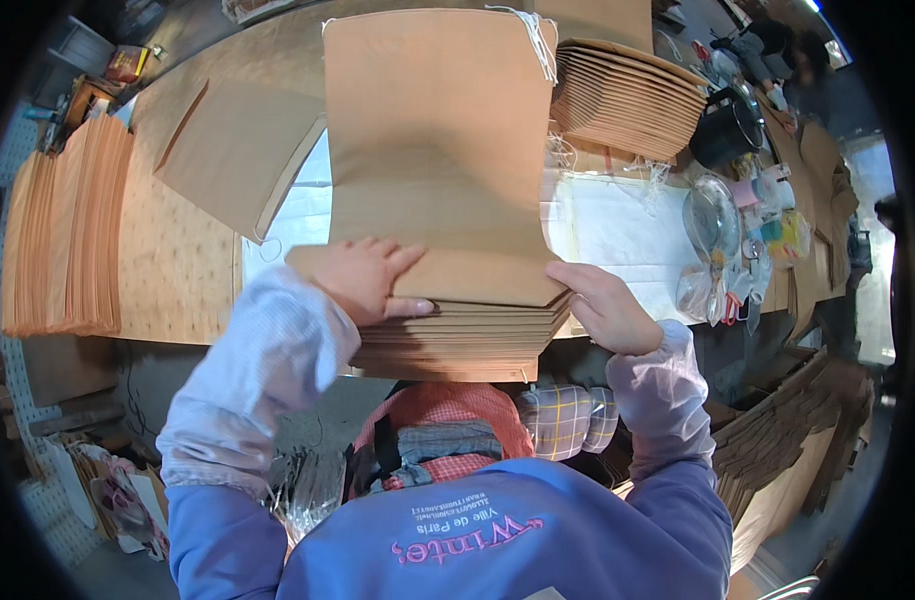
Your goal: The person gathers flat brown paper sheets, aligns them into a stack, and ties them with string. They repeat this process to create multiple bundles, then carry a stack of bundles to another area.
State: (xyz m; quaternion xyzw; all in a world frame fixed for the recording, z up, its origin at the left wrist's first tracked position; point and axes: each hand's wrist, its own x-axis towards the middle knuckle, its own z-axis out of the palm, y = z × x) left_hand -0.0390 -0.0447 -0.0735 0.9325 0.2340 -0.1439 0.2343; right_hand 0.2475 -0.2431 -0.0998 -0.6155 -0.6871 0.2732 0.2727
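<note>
A large brown kraft paper envelope [438, 120] lies lengthwise before me, with white strings [531, 38] at its far right corner. Its near end is bent over a stack of brown paper envelopes [448, 345] at the table's front edge. My left hand [368, 282] lies open on the left of the bent part, fingers and thumb spread. At the right corner of that part, my right hand [610, 308] is closed, pinching the paper edge between thumb and fingers. What lies under both palms is hidden.
Another brown envelope [238, 150] lies left of centre. Brown stacks stand at far left [68, 235] and back right [628, 95]. To the right are a black bucket [728, 130], a clear plastic container [713, 218] and red-handled scissors [732, 308] on the wooden table [173, 285].
</note>
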